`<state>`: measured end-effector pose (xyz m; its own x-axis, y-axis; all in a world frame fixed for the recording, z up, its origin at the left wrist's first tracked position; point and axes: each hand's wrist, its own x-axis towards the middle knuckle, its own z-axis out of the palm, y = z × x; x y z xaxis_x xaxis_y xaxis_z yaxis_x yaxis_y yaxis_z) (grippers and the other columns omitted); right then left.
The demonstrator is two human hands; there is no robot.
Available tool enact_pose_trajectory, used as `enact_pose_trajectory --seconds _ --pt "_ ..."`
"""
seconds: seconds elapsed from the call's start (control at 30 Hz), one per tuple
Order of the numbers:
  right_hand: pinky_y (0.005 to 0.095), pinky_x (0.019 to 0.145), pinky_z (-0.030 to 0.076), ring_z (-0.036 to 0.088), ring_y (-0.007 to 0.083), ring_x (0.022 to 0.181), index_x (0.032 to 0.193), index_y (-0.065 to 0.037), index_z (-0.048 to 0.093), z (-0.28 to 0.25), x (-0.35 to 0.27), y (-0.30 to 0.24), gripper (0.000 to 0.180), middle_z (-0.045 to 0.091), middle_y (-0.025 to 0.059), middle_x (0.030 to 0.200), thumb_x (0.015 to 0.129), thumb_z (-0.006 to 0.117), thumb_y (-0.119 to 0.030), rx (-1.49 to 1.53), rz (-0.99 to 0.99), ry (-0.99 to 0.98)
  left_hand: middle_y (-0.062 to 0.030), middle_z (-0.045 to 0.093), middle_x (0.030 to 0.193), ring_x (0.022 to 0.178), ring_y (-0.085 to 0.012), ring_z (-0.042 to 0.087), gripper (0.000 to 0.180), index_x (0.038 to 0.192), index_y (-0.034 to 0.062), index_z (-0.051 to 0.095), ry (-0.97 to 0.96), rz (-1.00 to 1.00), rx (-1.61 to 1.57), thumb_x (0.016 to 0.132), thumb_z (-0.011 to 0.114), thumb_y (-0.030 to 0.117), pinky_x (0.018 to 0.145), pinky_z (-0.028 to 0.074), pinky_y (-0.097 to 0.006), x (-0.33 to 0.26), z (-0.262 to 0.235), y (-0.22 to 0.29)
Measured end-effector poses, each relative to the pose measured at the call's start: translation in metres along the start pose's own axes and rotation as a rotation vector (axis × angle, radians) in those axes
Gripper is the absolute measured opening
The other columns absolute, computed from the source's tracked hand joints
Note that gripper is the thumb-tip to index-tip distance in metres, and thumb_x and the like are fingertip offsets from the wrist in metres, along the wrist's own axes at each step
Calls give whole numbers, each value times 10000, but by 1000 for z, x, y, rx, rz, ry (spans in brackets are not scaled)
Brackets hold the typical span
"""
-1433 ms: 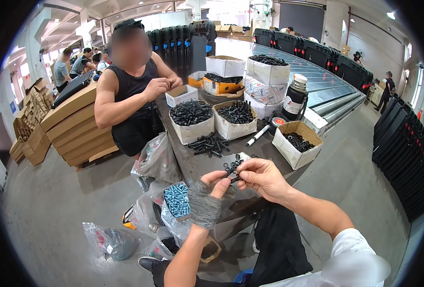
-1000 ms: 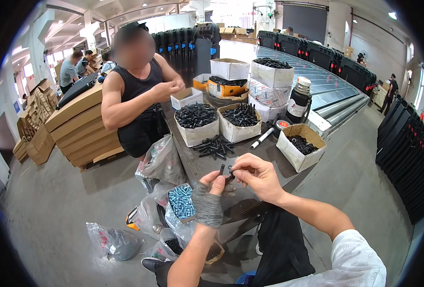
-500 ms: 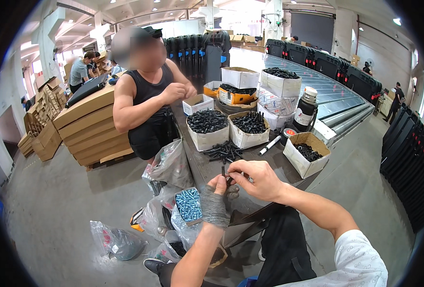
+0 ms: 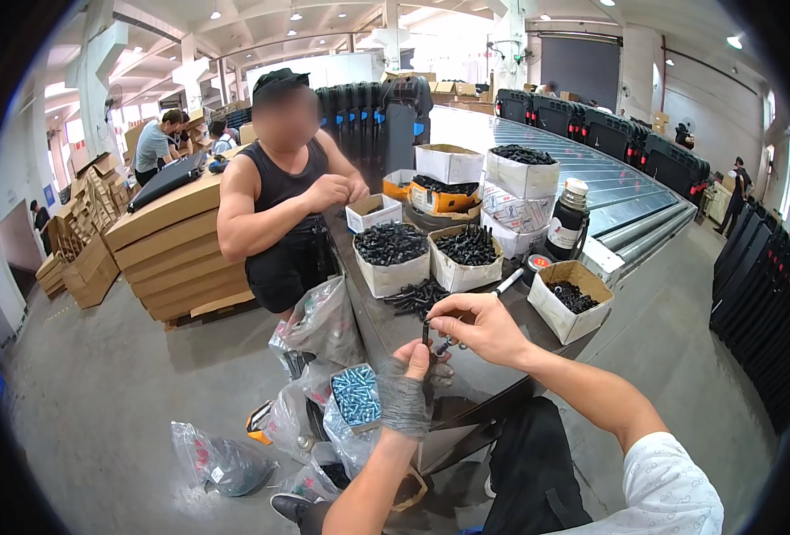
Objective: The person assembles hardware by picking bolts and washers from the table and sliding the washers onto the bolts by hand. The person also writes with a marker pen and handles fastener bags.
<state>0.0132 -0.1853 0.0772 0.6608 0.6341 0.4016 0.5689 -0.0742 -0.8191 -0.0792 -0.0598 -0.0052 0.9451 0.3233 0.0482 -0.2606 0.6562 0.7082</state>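
Rough matt cloth of the glove, glossy metal of the conveyor, slim rod perhaps matt metal

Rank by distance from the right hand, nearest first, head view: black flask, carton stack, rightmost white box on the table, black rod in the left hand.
1. Black rod: upright in the left hand, just left of the right hand.
2. Rightmost white box: to the right.
3. Black flask: right, behind the box.
4. Carton stack: far left.
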Motion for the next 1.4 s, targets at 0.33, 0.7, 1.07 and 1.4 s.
enact_pose_trajectory --seconds 0.33,0.7,1.07,1.4 --pt "210 651 492 620 48 778 1038 -10 715 -4 0 -2 172 709 12 905 951 678 -154 247 70 -115 -86 697 984 845 -167 666 307 1105 22 616 -9 49 83 951 690 277 750 558 -296 0 3 6" --pt "252 594 504 587 71 732 1066 2 655 -3 -7 -15 207 651 26 870 940 678 -160 135 131 -171 -61 675 1032 931 -132 622 317 1167 1 625 57 191 357 958 686 231 855 506 -267 -1 2 1" --pt "303 680 519 639 136 757 1042 32 642 -2 -5 -28 170 690 90 834 917 663 -81 -45 96 -139 -66 682 1039 921 -137 637 329 1191 5 634 -9 122 236 954 690 227 824 530 -279 -3 7 7" --pt "262 600 477 575 75 710 1000 26 640 -2 -11 -32 109 654 38 807 910 659 -33 -2 11 -164 -76 661 1068 929 -143 633 423 1285 12 577 -46 197 235 889 709 79 822 533 -284 -13 6 10"
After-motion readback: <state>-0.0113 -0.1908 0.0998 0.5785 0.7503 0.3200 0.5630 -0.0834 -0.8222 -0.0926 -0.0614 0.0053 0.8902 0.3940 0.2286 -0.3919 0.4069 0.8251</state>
